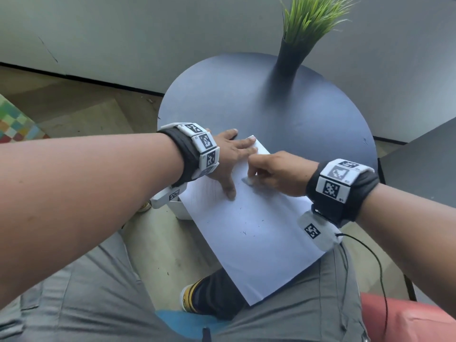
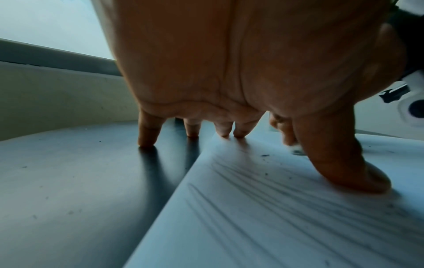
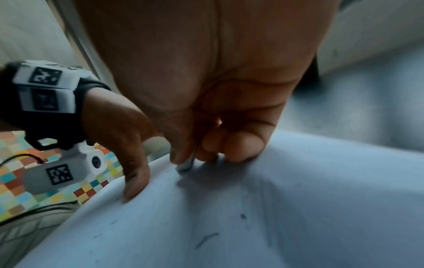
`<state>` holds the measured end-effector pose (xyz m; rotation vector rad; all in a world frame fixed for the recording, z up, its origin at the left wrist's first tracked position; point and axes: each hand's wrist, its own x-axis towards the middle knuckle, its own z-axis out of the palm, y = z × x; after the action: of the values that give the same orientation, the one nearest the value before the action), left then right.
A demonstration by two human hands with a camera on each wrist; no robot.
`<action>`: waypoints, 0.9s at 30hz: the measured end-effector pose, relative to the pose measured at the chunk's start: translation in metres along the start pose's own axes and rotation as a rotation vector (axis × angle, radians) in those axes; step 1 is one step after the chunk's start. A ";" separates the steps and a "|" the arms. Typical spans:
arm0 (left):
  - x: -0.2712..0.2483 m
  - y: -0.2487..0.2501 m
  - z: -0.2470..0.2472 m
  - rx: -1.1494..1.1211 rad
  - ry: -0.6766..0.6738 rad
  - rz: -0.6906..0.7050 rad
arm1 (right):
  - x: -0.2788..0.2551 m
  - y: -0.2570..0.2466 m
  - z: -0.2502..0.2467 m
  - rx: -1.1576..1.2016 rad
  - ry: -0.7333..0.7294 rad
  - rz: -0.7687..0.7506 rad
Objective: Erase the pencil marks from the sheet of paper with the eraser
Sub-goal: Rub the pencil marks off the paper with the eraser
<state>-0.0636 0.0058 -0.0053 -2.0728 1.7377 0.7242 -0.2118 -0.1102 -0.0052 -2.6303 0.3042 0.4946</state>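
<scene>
A white sheet of paper (image 1: pixel 256 233) lies on the round dark table (image 1: pixel 283 114), its near end hanging past the table edge. Faint pencil strokes (image 2: pixel 263 190) cross its left part. My left hand (image 1: pixel 232 156) lies flat with straight spread fingers, thumb and two fingertips pressing the sheet, the others on the table. My right hand (image 1: pixel 274 171) pinches a small white eraser (image 1: pixel 248 180) and presses its grey tip on the paper just right of the left thumb. The eraser (image 3: pixel 184 167) shows between thumb and fingers in the right wrist view, and in the left wrist view the eraser (image 2: pixel 297 149) is blurred.
Dark eraser crumbs (image 1: pixel 249 228) dot the sheet. A black vase with green grass (image 1: pixel 292 53) stands at the table's far side. A white box (image 1: pixel 181 208) sits below the table's left edge. My knees and a red seat (image 1: pixel 407 319) are beneath.
</scene>
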 end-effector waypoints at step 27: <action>-0.009 0.013 -0.008 0.066 0.020 -0.004 | -0.009 -0.013 0.009 -0.048 0.020 0.008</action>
<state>-0.0761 0.0055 0.0075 -2.0458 1.7437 0.6388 -0.2184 -0.0932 -0.0040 -2.6828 0.3125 0.4836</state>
